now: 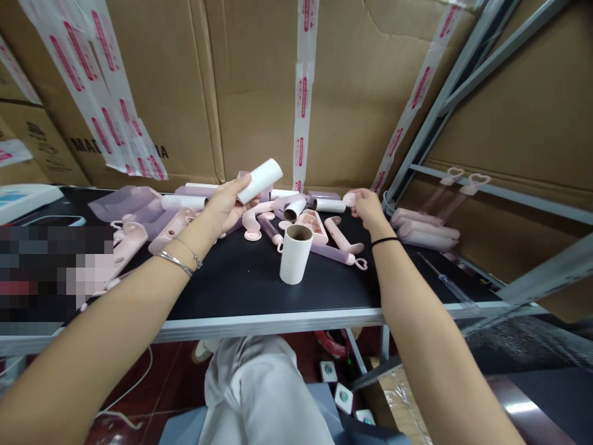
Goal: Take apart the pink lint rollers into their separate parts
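Observation:
My left hand point(228, 207) is closed around a white cardboard tube point(262, 180), raised and tilted above the table. On the right, my right hand point(368, 209) pinches a small pale pink piece point(349, 199); its exact kind is not clear. Between the hands, another cardboard tube point(296, 254) stands upright near the front, its brown inside showing. Behind it lie more tubes, one point(330, 205) close to my right hand. Pink plastic parts surround them: a tray-like piece point(312, 226), a curved arm point(252, 221) and a translucent stick with a heart-shaped loop point(334, 254).
Large taped cardboard boxes point(254, 93) wall off the back of the black table point(222, 287). A metal shelf frame point(445, 111) rises at the right, beside stacked pink tubes point(424, 230) and a screwdriver point(447, 281). Pink parts and a blurred-out area lie left.

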A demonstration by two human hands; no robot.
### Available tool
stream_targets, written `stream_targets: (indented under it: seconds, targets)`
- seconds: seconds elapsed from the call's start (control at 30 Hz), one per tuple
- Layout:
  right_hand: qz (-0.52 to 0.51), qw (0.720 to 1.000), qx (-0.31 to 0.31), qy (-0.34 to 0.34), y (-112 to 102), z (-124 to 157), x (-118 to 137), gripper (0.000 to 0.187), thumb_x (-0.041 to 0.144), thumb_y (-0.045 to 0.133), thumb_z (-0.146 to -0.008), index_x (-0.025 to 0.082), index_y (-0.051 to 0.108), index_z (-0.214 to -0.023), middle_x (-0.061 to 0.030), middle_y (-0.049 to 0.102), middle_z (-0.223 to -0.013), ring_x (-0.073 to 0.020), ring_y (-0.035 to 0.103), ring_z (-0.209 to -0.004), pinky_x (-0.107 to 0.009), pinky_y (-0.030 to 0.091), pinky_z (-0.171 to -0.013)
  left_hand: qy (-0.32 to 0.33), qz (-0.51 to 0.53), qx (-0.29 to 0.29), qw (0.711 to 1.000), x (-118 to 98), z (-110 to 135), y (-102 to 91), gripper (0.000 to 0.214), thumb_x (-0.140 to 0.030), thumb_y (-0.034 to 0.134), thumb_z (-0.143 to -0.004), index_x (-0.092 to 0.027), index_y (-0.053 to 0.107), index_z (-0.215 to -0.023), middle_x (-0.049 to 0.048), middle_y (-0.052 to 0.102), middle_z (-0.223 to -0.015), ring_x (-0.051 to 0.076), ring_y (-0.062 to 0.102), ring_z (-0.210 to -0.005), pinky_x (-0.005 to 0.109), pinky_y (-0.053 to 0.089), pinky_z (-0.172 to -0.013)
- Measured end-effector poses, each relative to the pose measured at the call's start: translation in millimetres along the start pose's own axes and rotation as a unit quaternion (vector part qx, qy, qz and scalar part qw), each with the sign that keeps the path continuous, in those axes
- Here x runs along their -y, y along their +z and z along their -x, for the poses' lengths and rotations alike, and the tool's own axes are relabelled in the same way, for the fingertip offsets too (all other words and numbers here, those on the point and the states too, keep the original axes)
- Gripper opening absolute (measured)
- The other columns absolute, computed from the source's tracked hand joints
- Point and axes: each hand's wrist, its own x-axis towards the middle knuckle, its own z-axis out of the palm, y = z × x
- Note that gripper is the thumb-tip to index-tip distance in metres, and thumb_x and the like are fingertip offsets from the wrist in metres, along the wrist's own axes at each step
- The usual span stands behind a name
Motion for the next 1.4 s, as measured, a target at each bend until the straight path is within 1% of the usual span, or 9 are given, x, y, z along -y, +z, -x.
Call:
stream_targets:
  seconds: [0.1,0.17,0.23,0.4,0.63,0.8,1.03,1.2,1.4]
  targets:
    - [-0.178,0.983,-0.027,-0.020,15,6,38,0.026,0.025,0.034,-0.096,0.021,0.052,-0.114,0.0004,0.059,-0.080,-0.0069,0.049,-0.054,-0.019,0.042,-0.050,-0.001,-0.012,0.025,1.000,2,4,2.2,0.032,-0.032,0.076,-0.071,-0.018,0.056,-0.092,0.0046,0.066,-0.095,0.016,0.065,-0.086,0.028,0.056,-0.072]
    - [-0.343,0.938,0.013,-0.051,28,16,61,0.015,0.031,0.052,-0.091,0.022,0.054,-0.103,0.0032,0.059,-0.081,-0.0049,0.049,-0.054,-0.018,0.044,-0.051,0.001,-0.022,0.046,0.999,4,8,5.7,0.032,-0.030,0.076,-0.070,-0.017,0.054,-0.088,0.0039,0.064,-0.092,0.015,0.064,-0.083,0.027,0.056,-0.070]
    - [-0.424,0.899,0.085,-0.064,39,26,78,0.024,0.038,0.066,-0.083,0.023,0.055,-0.098,0.0054,0.057,-0.076,-0.0050,0.050,-0.053,-0.018,0.045,-0.052,-0.004,-0.035,0.077,0.996,4,12,10.1,0.033,-0.029,0.077,-0.069,-0.017,0.052,-0.087,0.0032,0.062,-0.089,0.014,0.064,-0.078,0.025,0.056,-0.065]
    - [-0.454,0.874,0.158,-0.075,47,41,90,0.038,0.048,0.076,-0.071,0.024,0.058,-0.094,0.0058,0.055,-0.074,-0.0059,0.051,-0.057,-0.019,0.047,-0.054,-0.006,-0.054,0.123,0.991,2,20,17.6,0.038,-0.031,0.079,-0.065,-0.017,0.053,-0.088,0.0019,0.059,-0.087,0.013,0.062,-0.076,0.023,0.054,-0.059]
    - [-0.463,0.853,0.225,-0.089,49,44,92,0.045,0.049,0.080,-0.067,0.023,0.057,-0.095,0.0049,0.056,-0.080,-0.0065,0.054,-0.060,-0.022,0.051,-0.057,-0.001,-0.046,0.065,0.997,1,17,15.4,0.040,-0.031,0.081,-0.060,-0.018,0.051,-0.083,0.0017,0.057,-0.085,0.015,0.059,-0.078,0.022,0.050,-0.055]
    - [-0.443,0.856,0.251,-0.091,49,46,92,0.045,0.043,0.084,-0.062,0.021,0.056,-0.090,0.0033,0.058,-0.084,-0.0079,0.057,-0.063,-0.022,0.050,-0.055,0.009,-0.026,0.029,0.999,5,13,14.5,0.045,-0.029,0.082,-0.061,-0.018,0.050,-0.090,0.0016,0.056,-0.087,0.014,0.057,-0.075,0.021,0.048,-0.052]
    - [-0.361,0.888,0.246,-0.143,50,64,113,0.038,0.036,0.081,-0.066,0.020,0.051,-0.082,0.0031,0.057,-0.084,-0.0104,0.059,-0.072,-0.024,0.050,-0.064,0.076,-0.020,-0.075,0.994,16,0,12.6,0.049,-0.045,0.076,-0.072,-0.024,0.038,-0.094,0.0014,0.055,-0.101,0.015,0.060,-0.091,0.029,0.056,-0.074]
    - [-0.314,0.916,0.178,-0.176,56,66,114,0.035,0.041,0.075,-0.074,0.022,0.051,-0.090,0.0012,0.056,-0.090,-0.0113,0.060,-0.074,-0.026,0.051,-0.066,0.122,-0.101,-0.018,0.987,19,4,12.8,0.063,-0.061,0.071,-0.071,-0.024,0.039,-0.110,0.0099,0.048,-0.126,0.022,0.061,-0.105,0.038,0.059,-0.078]
    - [-0.249,0.938,0.152,-0.189,57,62,105,0.066,0.054,0.074,-0.072,0.026,0.048,-0.125,-0.0105,0.049,-0.133,-0.0224,0.058,-0.108,-0.036,0.054,-0.084,0.125,-0.232,0.116,0.958,18,14,12.9,0.124,-0.058,0.086,-0.049,-0.023,0.017,-0.146,0.0212,0.012,-0.157,0.041,0.033,-0.140,0.056,0.041,-0.107]
